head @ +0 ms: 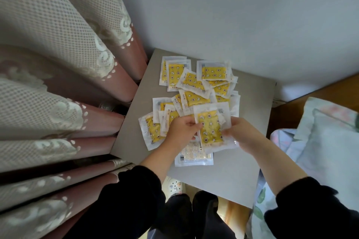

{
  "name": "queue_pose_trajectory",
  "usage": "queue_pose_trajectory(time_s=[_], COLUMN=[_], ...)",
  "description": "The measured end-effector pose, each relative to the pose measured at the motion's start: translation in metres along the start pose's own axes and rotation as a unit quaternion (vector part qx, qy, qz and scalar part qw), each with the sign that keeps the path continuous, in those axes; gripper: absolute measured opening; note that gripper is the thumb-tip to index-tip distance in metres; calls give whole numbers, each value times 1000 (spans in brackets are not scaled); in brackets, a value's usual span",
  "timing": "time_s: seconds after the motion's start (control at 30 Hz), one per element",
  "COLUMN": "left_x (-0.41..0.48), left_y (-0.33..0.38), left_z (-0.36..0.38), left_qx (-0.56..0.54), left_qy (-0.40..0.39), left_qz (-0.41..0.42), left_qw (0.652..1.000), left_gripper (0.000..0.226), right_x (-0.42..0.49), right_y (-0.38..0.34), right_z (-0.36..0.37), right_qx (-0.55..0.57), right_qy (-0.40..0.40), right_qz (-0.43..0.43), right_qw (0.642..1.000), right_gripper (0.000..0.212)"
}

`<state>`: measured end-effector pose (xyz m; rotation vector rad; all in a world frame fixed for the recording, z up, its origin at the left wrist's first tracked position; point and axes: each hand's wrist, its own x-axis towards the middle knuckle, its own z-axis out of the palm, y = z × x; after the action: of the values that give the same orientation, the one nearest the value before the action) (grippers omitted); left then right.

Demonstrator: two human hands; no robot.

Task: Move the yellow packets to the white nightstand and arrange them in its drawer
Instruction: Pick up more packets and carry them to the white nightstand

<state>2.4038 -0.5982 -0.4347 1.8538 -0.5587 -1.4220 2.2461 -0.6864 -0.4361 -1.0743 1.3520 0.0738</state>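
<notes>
Both hands, left [181, 131] and right [240, 133], pinch one yellow packet [209, 129] between them.

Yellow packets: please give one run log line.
both hands: hold one yellow packet | left hand | right hand | rest: on nightstand top

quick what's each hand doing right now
Left hand: closed on the yellow packet, left edge.
Right hand: closed on the same packet, right edge.

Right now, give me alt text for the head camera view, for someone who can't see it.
Two bare hands, left hand and right hand, hold one yellow packet above a loose pile of packets scattered on a pale tabletop. One packet lies face down nearest the person. Patterned curtains hang at left; a pillow lies at right.
</notes>
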Motion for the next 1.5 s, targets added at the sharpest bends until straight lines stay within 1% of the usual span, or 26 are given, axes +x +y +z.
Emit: queue_pose_trajectory(time_s=[0.1, 0.2, 0.27, 0.3, 0.33, 0.37, 0.4, 0.47, 0.53, 0.57, 0.63, 0.73, 0.8, 0.83, 0.93, 1.0, 1.07, 1.1, 1.13, 1.17, 1.23, 1.27, 1.3, 1.37, 1.43, 1.5], left_x=[-1, -4, -8, -10, -11, -12, -12, -14, -15, -15, -13, -10, -11, -11, -17, -21, -23, -27, -30, -29, -22, -16, -8, 8, 16, 14], left_y=[-8, -12, -17, -22, -30, -40, -51, -71, -83, -88, -95, -94, -89, -88, -75, -66, -63, -61, -56, -57, -56, -51, -49, -51, -63, -65], left_z=[4, 5, 3, 1, -3, -9, -13, -17, -13, -9, 1, 15, 21, 23, 24, 18, 10, 4, -3, -11, -27, -33, -37, -39, -34, -31], left_qx=[-14, -30, -36, -7, 67, 179, 298, 477, 586, 619, 645, 647, 655, 662, 650, 611, 526, 479, 448, 434, 433, 452, 478, 556, 608, 583], left_qy=[16, 17, 23, 39, 64, 81, 77, 6, -33, -25, 2, 26, 37, 46, 45, 14, 19, 37, 78, 119, 200, 212, 217, 175, 97, 61], left_qz=[-11, -18, -11, 4, 34, 77, 126, 209, 251, 259, 254, 248, 245, 240, 214, 177, 142, 158, 219, 292, 422, 443, 444, 382, 307, 273], left_qw=[1000, 999, 999, 999, 995, 977, 943, 854, 770, 741, 720, 720, 714, 708, 728, 772, 839, 862, 864, 844, 771, 745, 727, 717, 726, 762], left_gripper=[5, 6, 5, 3, 9, 17, 25, 42, 58, 65, 77, 90, 89, 85, 53, 27, 18, 17, 18, 19, 23, 27, 32, 40, 35, 31], right_x=[-3, -2, 0, 1, 3, 4, 7, 12, 14, 14, 12, 7, 5, 4, 5, 5, 3, 3, 2, 2, 3, 4, 5, 7, 8, 10], right_y=[-3, -1, 2, 4, 6, 9, 14, 25, 36, 41, 51, 61, 65, 66, 66, 66, 63, 61, 59, 57, 54, 52, 50, 45, 40, 37], right_z=[1, 7, 10, 9, 8, 5, 2, -5, -9, -9, -8, -5, -5, -4, -5, -6, -8, -10, -12, -14, -17, -17, -17, -14, -11, -8], right_qx=[85, 49, 66, 92, 126, 155, 174, 186, 181, 172, 160, 156, 149, 146, 148, 150, 160, 165, 172, 178, 189, 192, 194, 196, 197, 201], right_qy=[-59, -28, -2, 3, 9, 19, 37, 85, 123, 139, 150, 152, 158, 159, 156, 148, 142, 140, 139, 139, 141, 141, 141, 138, 135, 133], right_qz=[-19, -32, -22, -13, 0, 14, 28, 51, 63, 67, 72, 82, 86, 86, 80, 72, 64, 59, 55, 50, 44, 40, 35, 32, 27, 22], right_qw=[994, 998, 998, 996, 992, 988, 984, 978, 974, 973, 973, 972, 972, 973, 973, 975, 975, 975, 974, 973, 971, 970, 970, 970, 971, 970], right_gripper=[28, 33, 31, 29, 28, 26, 24, 23, 24, 24, 24, 23, 23, 24, 25, 25, 27, 30, 33, 35, 36, 36, 35, 30, 25, 24])
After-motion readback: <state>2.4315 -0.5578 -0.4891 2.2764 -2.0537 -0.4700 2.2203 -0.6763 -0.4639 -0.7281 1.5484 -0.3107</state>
